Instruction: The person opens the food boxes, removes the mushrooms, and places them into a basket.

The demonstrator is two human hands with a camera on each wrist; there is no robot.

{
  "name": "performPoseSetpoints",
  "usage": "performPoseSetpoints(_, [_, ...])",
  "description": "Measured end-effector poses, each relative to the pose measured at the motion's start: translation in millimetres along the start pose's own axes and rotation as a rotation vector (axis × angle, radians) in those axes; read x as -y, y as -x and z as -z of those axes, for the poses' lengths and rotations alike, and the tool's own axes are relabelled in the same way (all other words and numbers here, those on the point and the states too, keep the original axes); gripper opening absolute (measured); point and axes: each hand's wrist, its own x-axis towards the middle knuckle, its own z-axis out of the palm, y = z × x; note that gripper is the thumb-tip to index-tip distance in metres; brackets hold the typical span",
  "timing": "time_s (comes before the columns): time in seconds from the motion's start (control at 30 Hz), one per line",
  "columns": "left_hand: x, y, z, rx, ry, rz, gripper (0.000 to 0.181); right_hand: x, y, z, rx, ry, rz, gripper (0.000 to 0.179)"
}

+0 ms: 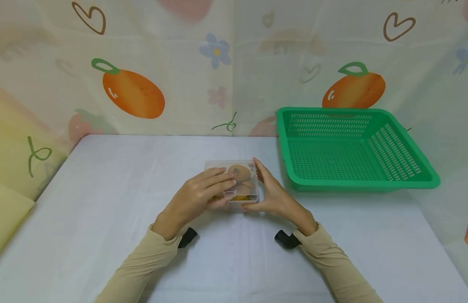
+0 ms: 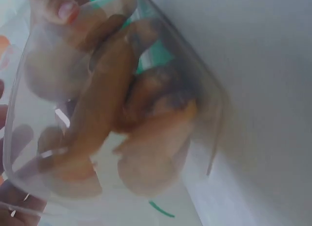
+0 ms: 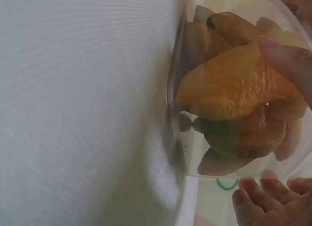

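A clear plastic box [image 1: 239, 191] with a lid sits on the white table. Inside are several rounded brown and orange pieces [image 3: 229, 84], like fruit or vegetables; their exact kind is unclear. My left hand [image 1: 198, 191] lies over the left part of the lid, with its fingers fairly straight on top and its thumb low at the front. My right hand [image 1: 275, 195] grips the box's right side, its thumb [image 3: 287, 62] at the front and its fingers round the back. The left wrist view is blurred, showing the box [image 2: 112, 99] close up.
A green plastic basket [image 1: 362, 183] stands at the back right of the white table [image 1: 105, 202]. Behind the table hangs a pale cloth [image 1: 249, 50] printed with fruit and hearts. Black pieces [image 1: 287, 240] show at both sleeve cuffs.
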Motion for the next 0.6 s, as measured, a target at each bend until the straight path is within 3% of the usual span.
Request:
performPoseSetpoints(0.13, [3.6,1.7,2.9,-0.059,0.007,0.069,0.030,-0.7,0.8,0.0,-0.005,-0.006,0.009,0.126])
performPoseSetpoints(0.3, [7.0,6.0,4.3,-0.154,0.075,0.173,0.041,0.2,1.5,-0.3,-0.003,-0.027,0.010,0.125])
performPoseSetpoints(0.47, [6.2,8.6,4.2,-0.187,0.134,0.280,0.040,0.0,1.2,-0.8,-0.003,-0.033,0.021,0.124])
performPoseSetpoints(0.6, [6.2,8.9,3.8,-0.248,0.140,0.300,0.036,-0.5,1.2,-0.5,-0.001,-0.032,0.026,0.123])
